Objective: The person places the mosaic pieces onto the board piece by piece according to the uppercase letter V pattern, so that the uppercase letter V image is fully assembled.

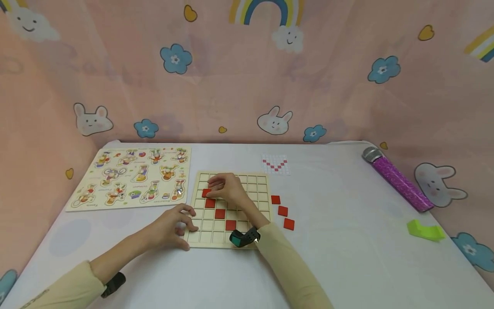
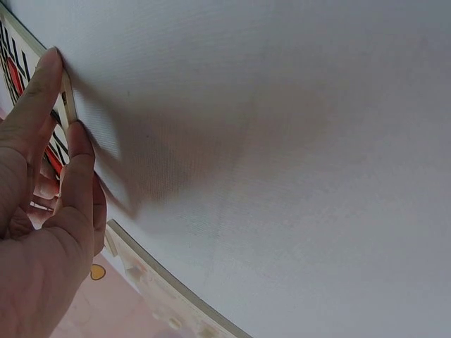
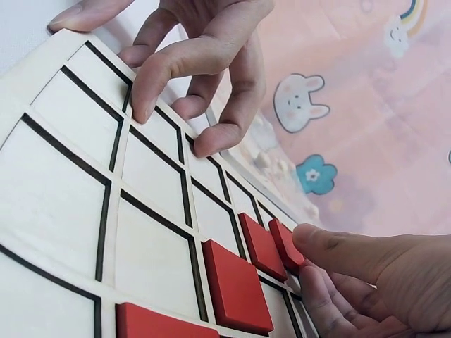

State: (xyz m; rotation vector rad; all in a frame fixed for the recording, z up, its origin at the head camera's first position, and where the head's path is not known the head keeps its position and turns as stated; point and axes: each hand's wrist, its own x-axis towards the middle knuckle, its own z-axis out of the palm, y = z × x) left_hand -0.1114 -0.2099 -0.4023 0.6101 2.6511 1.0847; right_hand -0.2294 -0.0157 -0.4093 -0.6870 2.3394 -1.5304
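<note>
A wooden grid board (image 1: 212,237) lies on the white table, with several red square tiles (image 1: 220,213) in a diagonal line on it. At its near left corner my left hand (image 1: 170,227) holds the edge, thumb on the near side and curled fingers at the left side. Over the board's upper left part, my right hand (image 1: 229,189) pinches a red square tile (image 3: 283,243) between thumb and fingers, at the top end of the diagonal. That tile sits slightly tilted in the right wrist view. Behind the board lies a pattern card (image 1: 275,165) with a red V of squares.
Three loose red tiles (image 1: 283,211) lie right of the board. A picture puzzle board (image 1: 129,180) lies at the back left. Farther right are a purple glitter microphone (image 1: 399,180) and a lime-green curved piece (image 1: 426,231). A pink printed cloth (image 1: 332,86) hangs behind the table.
</note>
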